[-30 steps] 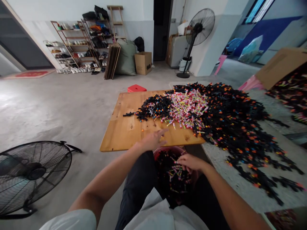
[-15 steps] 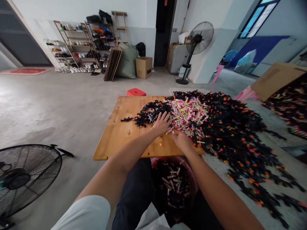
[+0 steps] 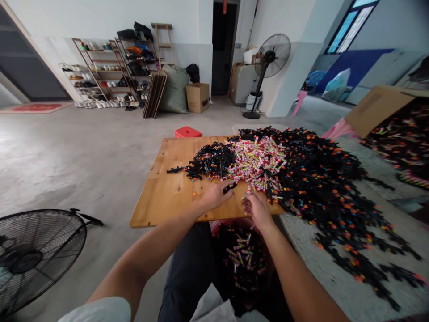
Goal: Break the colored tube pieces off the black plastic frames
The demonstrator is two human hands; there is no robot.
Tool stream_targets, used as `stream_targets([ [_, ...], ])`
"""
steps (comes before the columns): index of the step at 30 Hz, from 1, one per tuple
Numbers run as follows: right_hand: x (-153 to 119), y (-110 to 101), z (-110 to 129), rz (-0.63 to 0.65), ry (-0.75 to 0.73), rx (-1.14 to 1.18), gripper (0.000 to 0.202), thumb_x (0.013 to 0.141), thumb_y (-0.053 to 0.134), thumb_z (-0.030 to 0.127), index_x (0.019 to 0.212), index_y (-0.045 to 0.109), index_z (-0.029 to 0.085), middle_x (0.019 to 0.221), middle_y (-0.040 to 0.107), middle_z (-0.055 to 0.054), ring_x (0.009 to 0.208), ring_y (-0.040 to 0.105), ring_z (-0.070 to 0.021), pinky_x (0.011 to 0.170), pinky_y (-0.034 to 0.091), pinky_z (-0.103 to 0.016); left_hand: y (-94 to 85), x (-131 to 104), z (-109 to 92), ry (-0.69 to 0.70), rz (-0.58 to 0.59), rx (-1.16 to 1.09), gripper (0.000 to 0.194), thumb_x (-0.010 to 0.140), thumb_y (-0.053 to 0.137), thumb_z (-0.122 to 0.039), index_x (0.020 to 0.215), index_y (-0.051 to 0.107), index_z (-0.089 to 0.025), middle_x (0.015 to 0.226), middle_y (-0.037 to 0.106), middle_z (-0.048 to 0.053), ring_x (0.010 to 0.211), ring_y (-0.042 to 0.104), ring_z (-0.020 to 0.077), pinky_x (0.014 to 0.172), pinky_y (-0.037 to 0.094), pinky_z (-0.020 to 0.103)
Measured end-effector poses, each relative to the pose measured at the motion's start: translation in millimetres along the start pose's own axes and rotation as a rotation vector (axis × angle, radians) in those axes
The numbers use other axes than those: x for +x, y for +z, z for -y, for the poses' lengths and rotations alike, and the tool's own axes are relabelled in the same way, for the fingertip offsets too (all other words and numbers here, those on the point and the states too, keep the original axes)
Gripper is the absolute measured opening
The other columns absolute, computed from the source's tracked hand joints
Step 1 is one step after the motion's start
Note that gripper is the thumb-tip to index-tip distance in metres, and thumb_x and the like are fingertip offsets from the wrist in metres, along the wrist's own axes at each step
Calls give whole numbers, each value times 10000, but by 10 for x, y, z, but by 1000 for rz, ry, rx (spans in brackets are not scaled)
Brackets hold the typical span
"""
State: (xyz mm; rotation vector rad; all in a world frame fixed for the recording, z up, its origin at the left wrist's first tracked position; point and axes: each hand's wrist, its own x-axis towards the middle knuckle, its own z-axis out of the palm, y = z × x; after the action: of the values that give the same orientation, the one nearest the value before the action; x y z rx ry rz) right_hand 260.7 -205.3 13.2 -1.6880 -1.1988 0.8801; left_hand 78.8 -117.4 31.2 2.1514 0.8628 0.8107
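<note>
Over the front part of the wooden table [image 3: 157,197], my left hand [image 3: 214,196] is closed on a small black toy gun [image 3: 229,187], held between thumb and fingers. Close by on the right, my right hand [image 3: 257,208] has its fingers curled together at a small pink-and-yellow tube [image 3: 245,196]. Beyond both hands lies a heap of pink-and-white tubes [image 3: 258,156]. A smaller pile of black toy guns [image 3: 211,158] with orange and blue bits sits to its left. Far more black toy guns [image 3: 318,174] spread to the right.
Below the table edge, between my legs, a reddish tub [image 3: 216,228] holds black pieces and tubes. Behind the table is a red stool [image 3: 187,132]. A floor fan [image 3: 40,255] stands at the left, and a tilted cardboard box [image 3: 378,107] of pieces at the right.
My left hand has drawn back from the small pile and now holds a black toy gun. My right hand has shifted slightly toward me, its fingers curled at a tube.
</note>
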Motion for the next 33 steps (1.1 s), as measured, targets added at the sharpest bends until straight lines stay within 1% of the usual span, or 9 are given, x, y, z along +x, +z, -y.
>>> stream_targets([
  [3, -280, -60, 138, 103, 1, 305, 337, 920, 541, 583, 935, 516, 248, 843, 689, -47, 680, 654, -195, 512, 502, -255, 43, -240, -204, -201, 122, -493, 315, 888, 590, -217, 1184, 653, -131, 958, 761, 68, 732, 727, 155, 736, 616, 312],
  [5, -417, -122, 267, 147, -33, 263, 306, 916, 571, 552, 931, 534, 249, 795, 658, -19, 634, 614, -176, 521, 494, -257, -4, -341, -325, -277, 214, -656, 277, 856, 614, -225, 1116, 638, -135, 880, 739, 40, 629, 694, 127, 623, 579, 254],
  [7, -502, -194, 391, 171, -109, 173, 271, 929, 575, 509, 956, 588, 240, 747, 616, 2, 592, 554, -154, 525, 461, -253, -90, -401, -446, -305, 294, -686, 288, 841, 654, -256, 1106, 633, -146, 826, 714, 13, 542, 650, 107, 516, 509, 211],
  [11, -574, -319, 545, 175, -185, 115, 301, 940, 572, 482, 1005, 692, 214, 638, 545, 20, 566, 500, -154, 535, 398, -268, -237, -445, -659, -255, 364, -528, 345, 877, 705, -367, 1131, 651, -139, 719, 646, -29, 450, 561, 81, 436, 393, 186],
  [16, -616, -408, 573, 197, -194, 55, 353, 931, 593, 529, 946, 731, 205, 632, 571, 3, 601, 531, -176, 572, 403, -286, -303, -457, -782, -68, 336, -180, 313, 950, 646, -446, 981, 707, -140, 672, 616, -28, 568, 537, 96, 546, 393, 211],
  [20, -634, -444, 535, 233, -204, 62, 385, 963, 553, 533, 743, 634, 228, 576, 523, 7, 567, 512, -175, 555, 394, -289, -382, -468, -859, 55, 343, 166, 367, 967, 628, -525, 968, 737, -174, 670, 638, -21, 589, 542, 106, 559, 331, 223],
  [23, -648, -472, 525, 256, -216, 18, 430, 986, 513, 492, 642, 535, 235, 554, 515, 1, 557, 513, -171, 551, 388, -288, -430, -477, -934, 143, 344, 335, 401, 977, 606, -577, 971, 748, -202, 685, 669, -3, 583, 570, 116, 562, 323, 235],
  [28, -672, -518, 527, 314, -198, -41, 458, 995, 464, 455, 594, 498, 238, 532, 519, 0, 535, 499, -161, 548, 382, -286, -423, -490, -986, 183, 322, 450, 443, 966, 595, -636, 981, 766, -228, 735, 726, 27, 621, 636, 146, 591, 376, 244],
  [33, -654, -540, 455, 388, -120, -7, 458, 968, 488, 507, 606, 530, 231, 523, 537, 0, 514, 501, -154, 536, 399, -276, -405, -501, -956, 202, 340, 452, 407, 975, 601, -610, 1109, 786, -273, 798, 767, 28, 682, 684, 164, 599, 375, 248],
])
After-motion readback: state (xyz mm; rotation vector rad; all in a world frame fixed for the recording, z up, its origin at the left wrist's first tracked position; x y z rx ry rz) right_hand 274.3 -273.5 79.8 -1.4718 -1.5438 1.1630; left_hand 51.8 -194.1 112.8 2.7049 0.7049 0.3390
